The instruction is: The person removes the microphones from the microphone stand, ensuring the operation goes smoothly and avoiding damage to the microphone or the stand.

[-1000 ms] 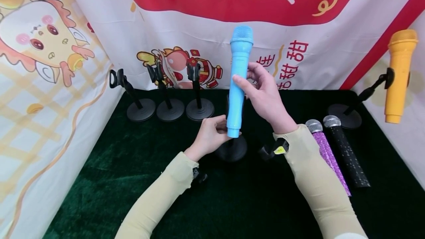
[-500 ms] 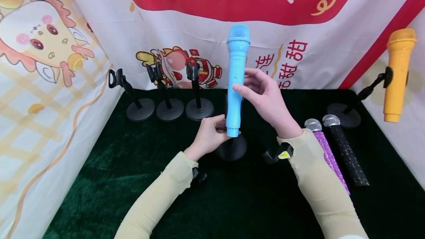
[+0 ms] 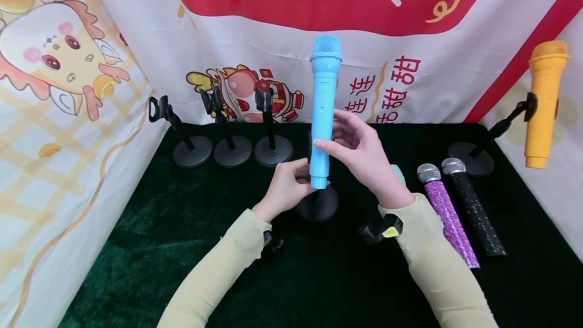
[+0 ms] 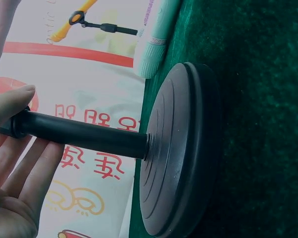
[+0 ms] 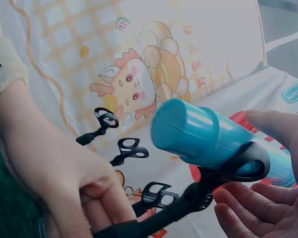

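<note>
The left arm and the right arm both reach forward and lean in toward each other. The left hand is a bit lower, with its thumb and fingers pinching from two sides. The right hand is higher up. Its thumb points left in front, and its bent fingers go round behind.

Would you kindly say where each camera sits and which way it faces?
Head: on the head, facing forward and down over the green tabletop; left hand, right hand and sleeves show.
Left wrist: on that wrist, facing the black stand; left hand shows.
Right wrist: on that wrist, facing the blue microphone; both hands and a sleeve show.
Shared: head and right wrist views show the blue microphone.
</note>
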Available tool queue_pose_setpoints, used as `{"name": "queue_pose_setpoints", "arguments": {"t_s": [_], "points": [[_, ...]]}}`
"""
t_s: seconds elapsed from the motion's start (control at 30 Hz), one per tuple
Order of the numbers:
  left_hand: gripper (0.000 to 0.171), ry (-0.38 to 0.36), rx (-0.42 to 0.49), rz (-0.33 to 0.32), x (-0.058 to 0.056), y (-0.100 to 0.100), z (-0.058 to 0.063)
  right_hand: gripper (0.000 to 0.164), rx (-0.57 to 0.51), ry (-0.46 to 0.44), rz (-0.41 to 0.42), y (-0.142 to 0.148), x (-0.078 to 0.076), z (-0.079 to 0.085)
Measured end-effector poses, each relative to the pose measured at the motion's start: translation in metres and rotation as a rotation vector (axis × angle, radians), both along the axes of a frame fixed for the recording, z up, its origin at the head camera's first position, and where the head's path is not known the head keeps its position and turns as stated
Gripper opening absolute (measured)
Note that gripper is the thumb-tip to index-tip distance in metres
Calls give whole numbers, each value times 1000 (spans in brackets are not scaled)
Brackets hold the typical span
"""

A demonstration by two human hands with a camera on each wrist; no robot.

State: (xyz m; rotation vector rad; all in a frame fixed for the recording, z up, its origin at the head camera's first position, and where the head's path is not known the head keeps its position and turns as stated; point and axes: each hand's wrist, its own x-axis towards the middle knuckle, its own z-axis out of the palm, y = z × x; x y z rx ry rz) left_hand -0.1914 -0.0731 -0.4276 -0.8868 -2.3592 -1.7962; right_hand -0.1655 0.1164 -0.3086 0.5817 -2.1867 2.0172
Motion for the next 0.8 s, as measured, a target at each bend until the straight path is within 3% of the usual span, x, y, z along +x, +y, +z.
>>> {"name": "queue_pose_setpoints", "arguments": {"t_s": [0.33, 0.8], "points": [[32, -13, 25, -27, 1, -1, -1, 56, -57, 13, -3, -9, 7, -7], [31, -3, 32, -22, 0, 0, -1, 52, -98, 22, -7, -12, 3, -7]]}}
